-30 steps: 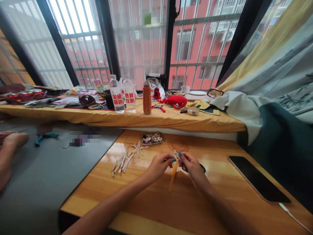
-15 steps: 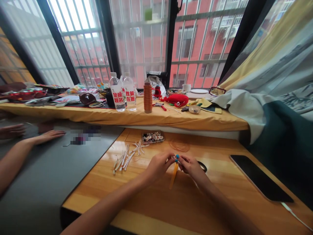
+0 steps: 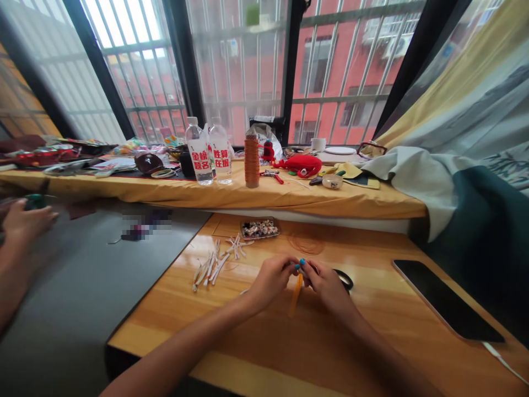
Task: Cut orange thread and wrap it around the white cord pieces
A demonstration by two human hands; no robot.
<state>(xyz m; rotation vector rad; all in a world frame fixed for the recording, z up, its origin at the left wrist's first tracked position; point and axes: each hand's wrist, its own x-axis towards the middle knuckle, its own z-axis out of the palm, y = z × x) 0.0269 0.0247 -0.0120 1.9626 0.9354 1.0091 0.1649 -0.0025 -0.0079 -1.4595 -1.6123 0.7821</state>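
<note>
Over the wooden table, my left hand [image 3: 275, 278] is closed, with thumb and finger pinched together. My right hand [image 3: 324, 281] is closed too, its fingertips meeting those of the left. What they pinch is small and mostly hidden by the fingers. Directly below the fingertips shows a narrow yellow-orange strip [image 3: 295, 298]; I cannot tell if it is held or lies on the table. A black loop [image 3: 344, 280], like a scissor handle, sticks out behind my right hand. To the left lie several white strips [image 3: 212, 267], near a clear tray of beads [image 3: 260, 228].
A phone [image 3: 448, 300] with a white cable lies at right. Coiled orange thread [image 3: 306, 243] rests behind my hands. On the cloth-covered ledge [image 3: 289, 198] stand two bottles [image 3: 200, 157] and a brown thread spool [image 3: 252, 161]. At left, a co-worker's hand [image 3: 25, 220] holds something green.
My hands stay together in nearly the same place, with slight finger movement. The co-worker's hand has lifted from the grey table and now holds a green object. The view has shifted slightly.
</note>
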